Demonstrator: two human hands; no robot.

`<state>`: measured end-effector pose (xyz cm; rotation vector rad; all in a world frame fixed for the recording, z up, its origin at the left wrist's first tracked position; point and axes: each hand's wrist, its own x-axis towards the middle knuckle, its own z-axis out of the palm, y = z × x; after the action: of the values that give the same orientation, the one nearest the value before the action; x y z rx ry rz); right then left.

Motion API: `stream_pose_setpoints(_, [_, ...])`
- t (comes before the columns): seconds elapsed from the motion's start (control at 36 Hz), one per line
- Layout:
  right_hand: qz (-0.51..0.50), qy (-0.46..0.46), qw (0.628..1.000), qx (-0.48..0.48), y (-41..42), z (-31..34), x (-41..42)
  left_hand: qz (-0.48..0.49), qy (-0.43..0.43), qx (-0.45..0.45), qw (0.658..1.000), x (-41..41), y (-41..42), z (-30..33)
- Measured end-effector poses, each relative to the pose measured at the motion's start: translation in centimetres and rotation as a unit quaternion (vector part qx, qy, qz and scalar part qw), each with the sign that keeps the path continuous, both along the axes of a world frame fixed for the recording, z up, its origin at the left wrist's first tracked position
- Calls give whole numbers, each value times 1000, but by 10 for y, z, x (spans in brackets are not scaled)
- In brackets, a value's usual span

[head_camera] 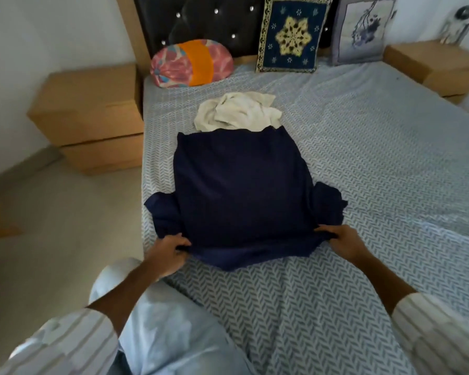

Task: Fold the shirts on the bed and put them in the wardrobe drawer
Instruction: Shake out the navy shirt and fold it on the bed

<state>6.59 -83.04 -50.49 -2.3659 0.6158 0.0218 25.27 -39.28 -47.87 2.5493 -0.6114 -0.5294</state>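
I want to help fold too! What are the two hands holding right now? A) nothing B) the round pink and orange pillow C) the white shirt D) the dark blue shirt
D: the left hand and the right hand each pinch the near edge of the dark blue shirt, which lies spread on the bed; the white shirt lies crumpled beyond it, untouched.

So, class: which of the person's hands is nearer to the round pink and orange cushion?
Left. The left hand grips the navy shirt on the same side as the cushion; the right hand grips its opposite corner, farther away.
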Motion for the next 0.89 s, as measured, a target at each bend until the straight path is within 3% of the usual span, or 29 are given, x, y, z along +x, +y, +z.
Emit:
stream_pose_setpoints(0.19, [56, 82, 989, -109, 14, -43, -35, -123, 17, 113, 986, -24, 7, -20])
stream_pose_setpoints(0.28, [50, 162, 963, -211, 43, -33, -44, -168, -66, 183, 966, -37, 0, -22])
stream_pose_setpoints(0.33, [45, 106, 966, -232, 67, -26, -49, -186, -122, 187, 957, -48, -5, -25])
stream_pose_setpoints(0.44, [109, -40, 955, -274, 91, -34, -53, -271, -223, 107, 930, -62, -22, -18])
stream_pose_setpoints(0.5, [150, -66, 943, -289, 97, -37, -53, -309, -183, 94, 928, -66, -35, -14])
stream_pose_setpoints(0.58, [176, -86, 936, -294, 97, -44, -55, -343, -124, 153, 918, -81, -53, -13])
stream_pose_setpoints(0.72, [192, -83, 932, -295, 96, -54, -58, -312, -93, 197, 925, -95, -67, -22])
stream_pose_setpoints(0.89, [190, -133, 925, -302, 99, -56, -61, -292, -47, 186, 937, -98, -67, -26])
